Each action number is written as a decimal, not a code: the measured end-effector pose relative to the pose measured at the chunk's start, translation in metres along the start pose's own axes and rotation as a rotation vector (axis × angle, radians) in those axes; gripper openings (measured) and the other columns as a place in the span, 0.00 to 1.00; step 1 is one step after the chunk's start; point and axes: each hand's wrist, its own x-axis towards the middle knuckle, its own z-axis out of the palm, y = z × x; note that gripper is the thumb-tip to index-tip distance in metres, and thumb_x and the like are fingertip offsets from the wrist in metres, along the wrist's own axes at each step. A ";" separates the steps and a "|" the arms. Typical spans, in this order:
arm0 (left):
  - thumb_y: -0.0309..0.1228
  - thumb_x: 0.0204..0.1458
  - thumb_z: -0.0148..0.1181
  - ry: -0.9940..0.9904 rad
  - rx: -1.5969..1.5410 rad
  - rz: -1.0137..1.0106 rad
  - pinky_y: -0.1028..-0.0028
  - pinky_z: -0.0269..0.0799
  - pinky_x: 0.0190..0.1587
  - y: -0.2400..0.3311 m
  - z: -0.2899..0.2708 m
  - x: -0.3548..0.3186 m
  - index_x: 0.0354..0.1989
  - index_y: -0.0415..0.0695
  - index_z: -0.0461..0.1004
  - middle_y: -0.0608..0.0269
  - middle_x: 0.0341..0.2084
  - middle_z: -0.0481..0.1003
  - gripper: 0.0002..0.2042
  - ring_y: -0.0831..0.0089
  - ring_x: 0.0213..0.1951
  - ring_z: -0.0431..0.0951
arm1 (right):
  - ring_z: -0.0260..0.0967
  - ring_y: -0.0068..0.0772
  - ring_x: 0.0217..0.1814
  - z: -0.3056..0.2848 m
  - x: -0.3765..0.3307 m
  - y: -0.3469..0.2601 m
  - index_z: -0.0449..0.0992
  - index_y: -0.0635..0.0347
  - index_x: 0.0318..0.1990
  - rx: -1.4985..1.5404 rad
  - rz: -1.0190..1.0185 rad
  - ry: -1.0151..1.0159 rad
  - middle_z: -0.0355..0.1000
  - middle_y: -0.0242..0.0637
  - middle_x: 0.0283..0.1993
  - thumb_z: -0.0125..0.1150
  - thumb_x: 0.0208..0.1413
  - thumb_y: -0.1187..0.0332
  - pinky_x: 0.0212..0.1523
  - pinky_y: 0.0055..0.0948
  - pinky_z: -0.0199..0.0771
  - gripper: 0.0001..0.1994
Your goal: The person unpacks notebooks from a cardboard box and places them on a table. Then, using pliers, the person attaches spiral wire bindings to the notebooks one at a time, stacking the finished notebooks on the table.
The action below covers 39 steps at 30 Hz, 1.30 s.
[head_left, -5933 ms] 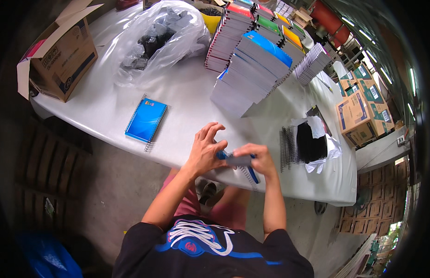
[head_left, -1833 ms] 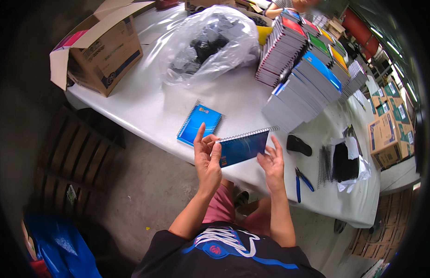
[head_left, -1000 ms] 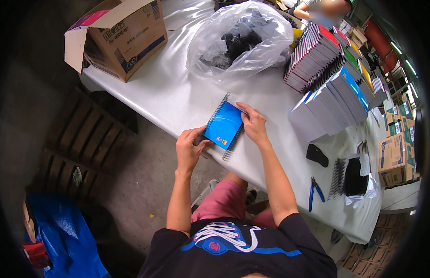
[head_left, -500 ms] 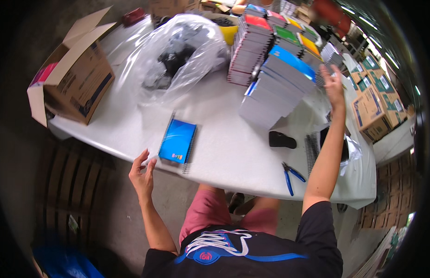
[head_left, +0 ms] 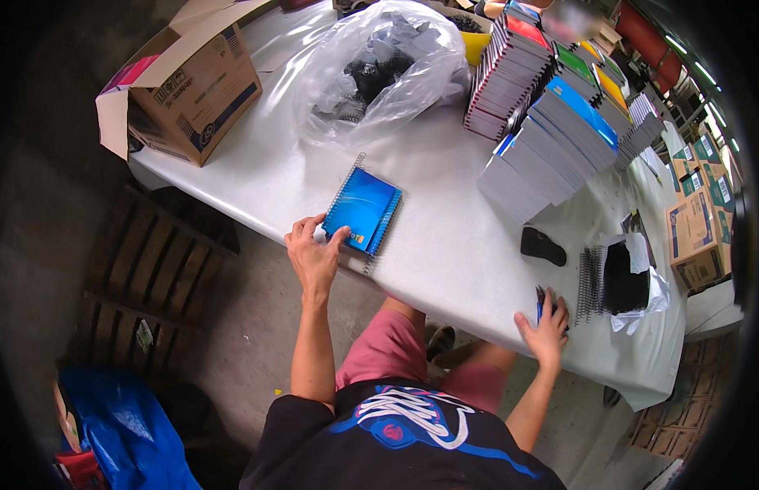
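A small blue spiral notebook (head_left: 362, 211) lies near the table's front edge, with wire coils along both long sides that stick out past its corners. My left hand (head_left: 316, 255) holds its lower left corner, thumb on the cover and fingers at the side. Farther right, my right hand (head_left: 546, 328) is down at the table edge around the blue-handled pliers (head_left: 540, 302); the fingers hide most of the handles. Beyond that hand are a black rounded object (head_left: 544, 246) and a bundle of loose black wire coils (head_left: 590, 284).
Tall stacks of notebooks (head_left: 551, 155) stand at the back right of the white-covered table (head_left: 433, 269). A clear plastic bag (head_left: 379, 77) with dark contents sits at the back middle. An open carton (head_left: 196, 98) is at the left, and more cartons (head_left: 694, 233) stand beyond the right edge.
My left hand has moved in to the notebook and taken its corner. My right hand has come down from beside the notebook stacks to the pliers. The whole view has shifted.
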 end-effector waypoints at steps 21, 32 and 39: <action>0.27 0.53 0.60 -0.012 -0.685 0.283 0.79 0.63 0.31 0.132 0.012 -0.050 0.41 0.39 0.74 0.62 0.29 0.74 0.08 0.77 0.28 0.69 | 0.63 0.36 0.42 -0.054 -0.048 -0.118 0.72 0.46 0.55 0.566 -0.712 0.444 0.65 0.37 0.40 0.53 0.55 0.46 0.46 0.41 0.56 0.23; 0.18 0.48 0.58 0.036 -0.461 0.514 0.73 0.68 0.39 0.138 0.003 -0.055 0.45 0.43 0.75 0.60 0.33 0.77 0.15 0.69 0.35 0.75 | 0.66 0.41 0.43 -0.073 -0.040 -0.120 0.73 0.50 0.52 0.621 -0.729 0.384 0.67 0.41 0.41 0.52 0.56 0.46 0.46 0.40 0.63 0.24; 0.18 0.45 0.61 0.040 -0.399 0.557 0.74 0.63 0.40 0.136 0.001 -0.056 0.45 0.46 0.76 0.65 0.31 0.77 0.17 0.71 0.34 0.74 | 0.67 0.43 0.43 -0.080 -0.040 -0.118 0.73 0.50 0.52 0.624 -0.753 0.328 0.68 0.41 0.42 0.51 0.56 0.45 0.45 0.41 0.64 0.24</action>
